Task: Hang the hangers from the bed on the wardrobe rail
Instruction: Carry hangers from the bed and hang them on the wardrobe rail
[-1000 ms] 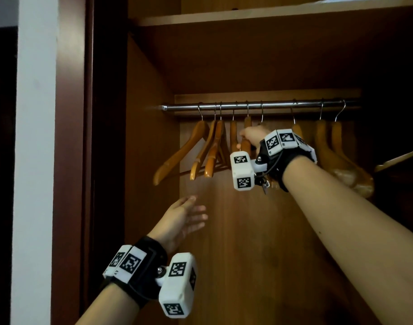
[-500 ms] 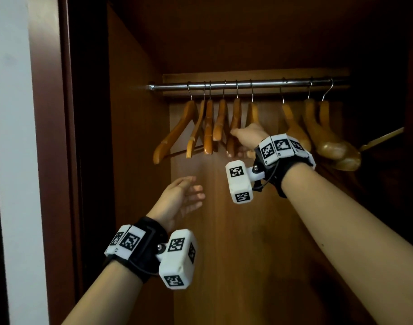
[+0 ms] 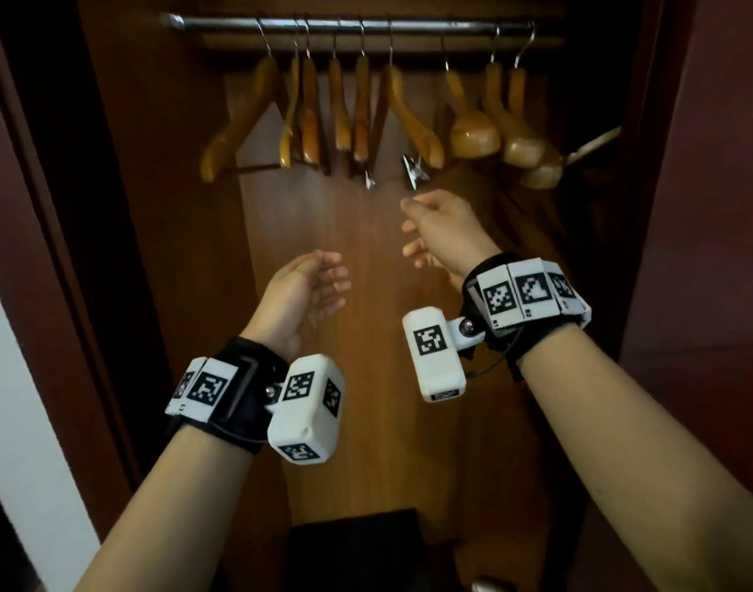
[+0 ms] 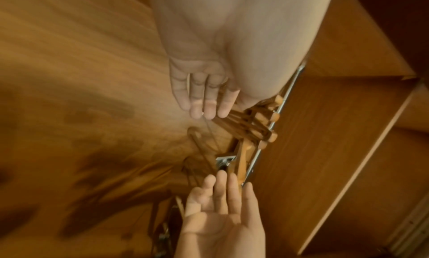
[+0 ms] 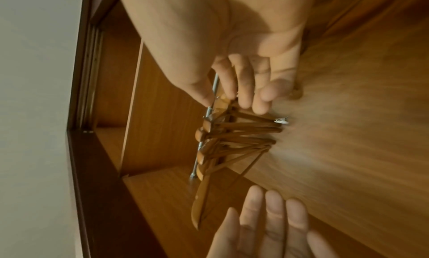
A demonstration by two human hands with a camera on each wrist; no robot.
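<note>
My right hand [image 3: 441,232] nearer, fingers relaxed, empty, below hangers [image 3: 357,108] on rail [image 3: 417,26]; left hand [image 3: 300,292] spread, empty.

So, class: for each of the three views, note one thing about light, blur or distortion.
Head view: dim, the rail glints, door edges bow. Left wrist view: the back panel smears with motion blur. Right wrist view: the hangers are soft, the near hand looms large.
</note>
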